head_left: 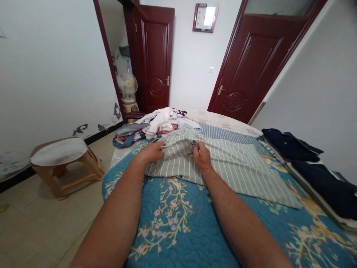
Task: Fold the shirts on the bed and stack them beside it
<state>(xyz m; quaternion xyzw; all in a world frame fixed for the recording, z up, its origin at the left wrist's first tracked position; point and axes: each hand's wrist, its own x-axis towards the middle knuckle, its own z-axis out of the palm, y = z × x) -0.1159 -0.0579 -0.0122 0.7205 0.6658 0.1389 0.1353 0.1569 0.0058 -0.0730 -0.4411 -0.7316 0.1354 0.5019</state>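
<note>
A grey-green garment with thin white stripes (228,163) lies spread across the blue floral bedspread (173,219). My left hand (152,152) rests on the garment's left edge, fingers curled onto the cloth. My right hand (201,156) pinches a fold of the same garment near its middle, fingers closed on the fabric. Both forearms reach out over the bedspread from the bottom of the view.
A heap of mixed clothes (156,124) sits at the far left corner of the bed. Dark navy garments (306,152) lie along the right edge by the wall. A low stool (64,160) stands on the floor at left. Two dark red doors (156,59) and a fan (127,87) are beyond.
</note>
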